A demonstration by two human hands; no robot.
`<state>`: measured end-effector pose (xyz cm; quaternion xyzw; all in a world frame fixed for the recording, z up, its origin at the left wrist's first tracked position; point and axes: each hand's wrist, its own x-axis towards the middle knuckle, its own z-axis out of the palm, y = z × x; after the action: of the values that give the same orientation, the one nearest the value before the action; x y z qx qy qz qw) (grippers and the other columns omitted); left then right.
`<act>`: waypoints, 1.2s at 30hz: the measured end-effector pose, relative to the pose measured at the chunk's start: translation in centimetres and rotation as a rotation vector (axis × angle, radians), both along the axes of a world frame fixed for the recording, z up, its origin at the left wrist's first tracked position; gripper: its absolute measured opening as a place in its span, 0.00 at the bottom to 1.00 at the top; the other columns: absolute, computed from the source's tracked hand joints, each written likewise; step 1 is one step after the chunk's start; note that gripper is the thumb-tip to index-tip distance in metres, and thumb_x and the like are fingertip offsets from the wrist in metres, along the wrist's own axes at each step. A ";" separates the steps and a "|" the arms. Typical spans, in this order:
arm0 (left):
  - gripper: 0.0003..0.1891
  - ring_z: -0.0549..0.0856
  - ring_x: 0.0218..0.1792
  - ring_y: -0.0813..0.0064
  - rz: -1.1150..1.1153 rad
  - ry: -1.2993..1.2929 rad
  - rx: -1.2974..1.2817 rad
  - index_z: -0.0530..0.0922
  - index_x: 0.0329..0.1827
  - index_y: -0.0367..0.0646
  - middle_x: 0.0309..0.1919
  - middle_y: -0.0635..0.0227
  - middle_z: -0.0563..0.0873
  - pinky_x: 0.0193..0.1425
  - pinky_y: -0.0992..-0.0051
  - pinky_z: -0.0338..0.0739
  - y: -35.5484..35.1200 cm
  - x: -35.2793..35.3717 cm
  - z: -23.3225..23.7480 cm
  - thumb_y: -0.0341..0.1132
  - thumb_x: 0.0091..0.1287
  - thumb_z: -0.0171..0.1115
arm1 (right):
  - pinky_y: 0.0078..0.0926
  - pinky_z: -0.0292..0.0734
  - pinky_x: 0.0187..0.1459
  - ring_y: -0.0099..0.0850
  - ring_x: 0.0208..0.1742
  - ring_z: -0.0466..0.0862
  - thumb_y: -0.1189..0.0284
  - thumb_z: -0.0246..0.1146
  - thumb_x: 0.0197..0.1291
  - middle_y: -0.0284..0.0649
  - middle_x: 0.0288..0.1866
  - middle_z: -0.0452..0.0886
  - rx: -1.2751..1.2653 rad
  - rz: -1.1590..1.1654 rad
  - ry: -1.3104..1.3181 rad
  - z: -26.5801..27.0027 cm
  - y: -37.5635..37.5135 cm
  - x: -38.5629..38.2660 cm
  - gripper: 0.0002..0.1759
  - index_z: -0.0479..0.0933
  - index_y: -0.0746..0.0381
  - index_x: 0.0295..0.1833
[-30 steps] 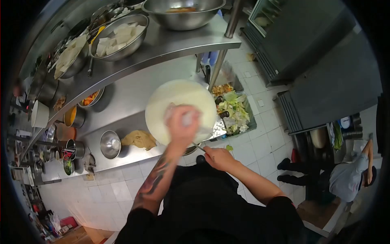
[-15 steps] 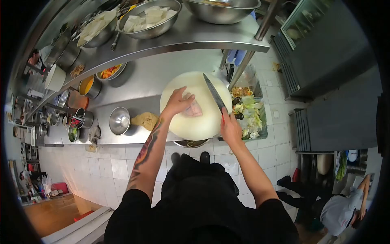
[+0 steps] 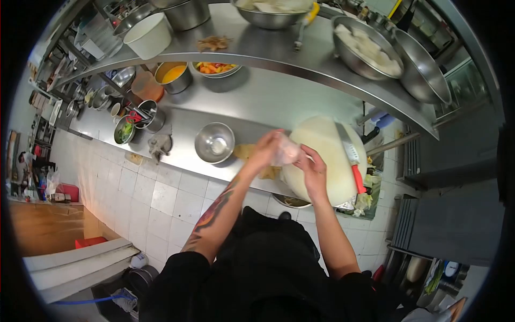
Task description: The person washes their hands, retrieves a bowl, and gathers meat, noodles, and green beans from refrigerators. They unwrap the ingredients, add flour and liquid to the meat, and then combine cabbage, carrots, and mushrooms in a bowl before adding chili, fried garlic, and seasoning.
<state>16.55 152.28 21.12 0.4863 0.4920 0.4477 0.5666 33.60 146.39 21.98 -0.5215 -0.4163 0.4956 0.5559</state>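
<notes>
Both of my hands hold a pinkish, translucent bag-like piece (image 3: 287, 151) in the air over the left edge of the round white cutting board (image 3: 316, 177). My left hand (image 3: 266, 148) grips its left side, and my right hand (image 3: 314, 165) has its fingers at the right side. On the board's right part lies a knife (image 3: 348, 145) with a red handle, untouched. A tan cloth (image 3: 245, 152) is partly hidden behind my left hand. Left of it stands a steel bowl (image 3: 214, 143) with something whitish inside.
Above the counter runs a steel shelf (image 3: 257, 53) with bowls of white food. Pots and containers, one a pot of orange liquid (image 3: 173, 73), stand at the left. A bin of vegetable scraps (image 3: 365, 201) is beyond the board's right edge. Part of a person shows at the lower right.
The view has turned and shifted left. My right hand has let go of the knife, now lying on the board, and joined my left hand. The pinkish piece has been lifted off the board.
</notes>
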 end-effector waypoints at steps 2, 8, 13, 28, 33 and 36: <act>0.15 0.84 0.45 0.74 0.117 -0.192 0.057 0.83 0.56 0.39 0.45 0.61 0.87 0.50 0.76 0.78 -0.1 -7.0 -0.6 0.39 0.76 0.58 | 0.23 0.83 0.46 0.29 0.42 0.86 0.72 0.62 0.71 0.41 0.47 0.85 0.038 0.035 0.025 0.4 2.2 -6.0 0.14 0.79 0.68 0.57; 0.06 0.86 0.38 0.77 0.296 0.320 0.285 0.87 0.41 0.36 0.36 0.65 0.89 0.45 0.76 0.80 1.4 -18.5 -3.4 0.29 0.70 0.64 | 0.29 0.81 0.43 0.37 0.41 0.85 0.80 0.66 0.59 0.40 0.40 0.83 0.342 0.217 -0.462 -1.8 7.7 -18.9 0.05 0.86 0.62 0.40; 0.06 0.84 0.34 0.80 0.356 0.093 0.223 0.86 0.42 0.36 0.34 0.67 0.89 0.40 0.80 0.78 2.1 -20.0 -5.8 0.29 0.70 0.64 | 0.40 0.78 0.43 0.47 0.43 0.80 0.82 0.64 0.55 0.44 0.41 0.82 0.556 0.192 -0.736 -3.2 8.4 -22.5 0.05 0.81 0.63 0.38; 0.19 0.87 0.35 0.70 0.271 0.040 -0.462 0.72 0.54 0.37 0.43 0.58 0.85 0.34 0.72 0.87 -1.5 -25.8 -12.2 0.42 0.70 0.64 | 0.24 0.82 0.40 0.25 0.35 0.85 0.76 0.64 0.69 0.41 0.38 0.83 0.363 -0.699 -0.360 8.6 -0.1 6.3 0.08 0.71 0.64 0.41; 0.10 0.87 0.33 0.73 0.333 -0.203 -0.335 0.75 0.47 0.39 0.39 0.62 0.86 0.34 0.73 0.87 -3.2 -25.8 -13.0 0.31 0.66 0.61 | 0.23 0.80 0.34 0.26 0.34 0.84 0.74 0.67 0.67 0.40 0.39 0.83 0.359 -0.943 -0.550 3.8 -6.2 24.3 0.10 0.72 0.66 0.46; 0.05 0.85 0.33 0.73 0.348 -0.305 -0.374 0.74 0.41 0.41 0.35 0.65 0.83 0.36 0.71 0.89 -5.1 -29.4 -11.7 0.26 0.65 0.60 | 0.27 0.76 0.24 0.26 0.28 0.82 0.66 0.75 0.57 0.42 0.43 0.84 -0.372 -0.836 -0.479 -3.8 -11.2 30.3 0.33 0.72 0.71 0.63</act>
<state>-12.80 147.18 9.38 0.2089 0.5510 0.5078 0.6284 63.87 135.20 18.15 -0.8321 -0.1928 0.1637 0.4935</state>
